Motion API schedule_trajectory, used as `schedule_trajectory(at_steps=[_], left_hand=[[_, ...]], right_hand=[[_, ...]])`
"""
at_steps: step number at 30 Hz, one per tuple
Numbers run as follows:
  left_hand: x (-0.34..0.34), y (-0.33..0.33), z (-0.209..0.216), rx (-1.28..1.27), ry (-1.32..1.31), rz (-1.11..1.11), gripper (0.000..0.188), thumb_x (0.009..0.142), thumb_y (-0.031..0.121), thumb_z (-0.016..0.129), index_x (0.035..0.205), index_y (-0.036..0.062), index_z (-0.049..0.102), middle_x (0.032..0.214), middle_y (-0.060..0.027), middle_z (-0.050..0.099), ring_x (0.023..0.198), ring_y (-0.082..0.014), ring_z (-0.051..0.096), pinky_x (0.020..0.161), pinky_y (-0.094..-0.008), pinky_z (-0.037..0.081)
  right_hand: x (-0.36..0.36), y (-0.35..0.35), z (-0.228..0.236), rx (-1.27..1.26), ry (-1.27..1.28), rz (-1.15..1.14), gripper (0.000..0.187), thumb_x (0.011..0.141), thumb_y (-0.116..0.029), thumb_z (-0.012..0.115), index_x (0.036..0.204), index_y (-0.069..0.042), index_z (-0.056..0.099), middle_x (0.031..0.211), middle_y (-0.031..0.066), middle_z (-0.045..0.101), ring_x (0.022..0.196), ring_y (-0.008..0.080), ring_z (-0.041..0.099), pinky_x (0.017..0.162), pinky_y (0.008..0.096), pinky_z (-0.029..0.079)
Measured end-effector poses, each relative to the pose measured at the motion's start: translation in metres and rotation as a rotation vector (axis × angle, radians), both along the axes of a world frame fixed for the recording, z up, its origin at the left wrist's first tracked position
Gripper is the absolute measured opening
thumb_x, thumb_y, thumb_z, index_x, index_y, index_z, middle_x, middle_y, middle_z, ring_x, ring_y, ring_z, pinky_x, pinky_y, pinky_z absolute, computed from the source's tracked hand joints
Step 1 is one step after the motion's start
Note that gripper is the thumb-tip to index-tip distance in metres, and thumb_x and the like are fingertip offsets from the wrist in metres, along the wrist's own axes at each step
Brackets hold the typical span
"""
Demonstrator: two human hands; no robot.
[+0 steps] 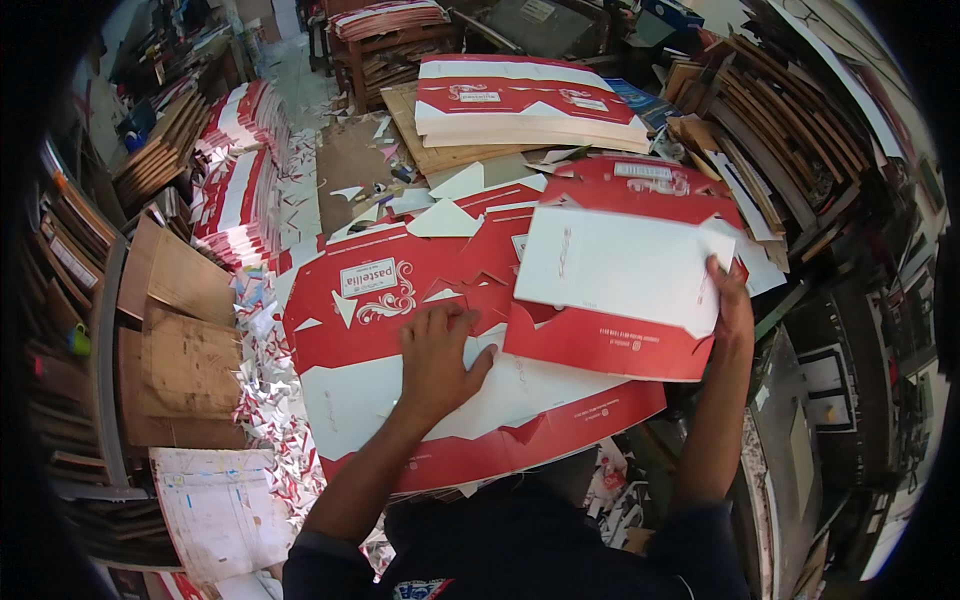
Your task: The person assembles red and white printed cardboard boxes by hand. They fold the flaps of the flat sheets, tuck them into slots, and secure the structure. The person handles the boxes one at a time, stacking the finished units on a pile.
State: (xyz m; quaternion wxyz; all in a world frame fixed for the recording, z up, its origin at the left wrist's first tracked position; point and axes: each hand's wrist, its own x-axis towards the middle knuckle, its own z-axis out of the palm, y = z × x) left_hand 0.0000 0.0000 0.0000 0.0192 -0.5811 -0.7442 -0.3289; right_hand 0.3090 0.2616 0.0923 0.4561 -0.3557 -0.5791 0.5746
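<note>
At three o'clock, our right hand (733, 300) grips a flat, red-and-white die-cut carton blank (620, 262); our loosely spread left hand (440, 358) lies over notched cardboard sheets (520, 388).

1. Right grip (735, 305) holds the right edge of a red-and-white card sheet (612, 262), which overlaps the sheets beneath;
2. left grip (435, 365) lies palm down, fingers loosely spread, over the broad lower sheet (345, 400);
3. pale triangular offcuts (445, 218) lie along the far edge;
4. beyond, a stack of similar sheets (530, 125) sits on a wooden board (437, 158);
5. at left, paper scraps (275, 415) litter the floor.
</note>
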Motion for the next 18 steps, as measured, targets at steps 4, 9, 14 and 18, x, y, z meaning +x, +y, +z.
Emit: schedule_trajectory(at_steps=[4, 9, 14, 18], left_hand=[[0.002, 0.004, 0.005, 0.022, 0.019, -0.012, 0.045, 0.08, 0.031, 0.076, 0.12, 0.0119, 0.065, 0.115, -0.0104, 0.055, 0.115, -0.029, 0.047, 0.095, -0.0455, 0.033], [0.004, 0.001, 0.005, 0.018, -0.004, -0.044, 0.039, 0.082, 0.031, 0.076, 0.116, 0.012, 0.067, 0.111, -0.0088, 0.055, 0.112, -0.0279, 0.047, 0.095, -0.0451, 0.033], [0.0, 0.002, 0.006, 0.04, -0.03, -0.075, 0.037, 0.081, 0.03, 0.077, 0.112, 0.0127, 0.068, 0.109, -0.0074, 0.055, 0.112, -0.0272, 0.048, 0.094, -0.0445, 0.033], [-0.005, -0.001, -0.001, 0.069, -0.082, -0.081, 0.033, 0.08, 0.027, 0.078, 0.108, 0.0134, 0.068, 0.108, -0.0062, 0.055, 0.109, -0.0271, 0.048, 0.094, -0.0443, 0.033]], right_hand=[[-0.05, 0.016, 0.042, 0.045, 0.091, 0.108, 0.047, 0.093, -0.03, 0.067, 0.127, 0.0, 0.055, 0.103, 0.0074, 0.069, 0.085, 0.0138, 0.069, 0.074, 0.0258, 0.056], [-0.142, 0.041, 0.045, -0.178, 0.433, 0.139, 0.04, 0.1, -0.03, 0.06, 0.127, -0.001, 0.054, 0.108, 0.0091, 0.068, 0.091, 0.0164, 0.068, 0.08, 0.0341, 0.057], [-0.187, 0.052, 0.018, -0.133, -0.16, 0.139, 0.055, 0.099, -0.051, 0.053, 0.127, -0.003, 0.054, 0.109, 0.0103, 0.065, 0.1, 0.0205, 0.062, 0.086, 0.0311, 0.05], [-0.149, 0.018, -0.027, 0.436, -0.667, 0.084, 0.055, 0.091, -0.042, 0.068, 0.121, 0.004, 0.059, 0.11, 0.0189, 0.065, 0.102, 0.0289, 0.063, 0.087, 0.0382, 0.051]])
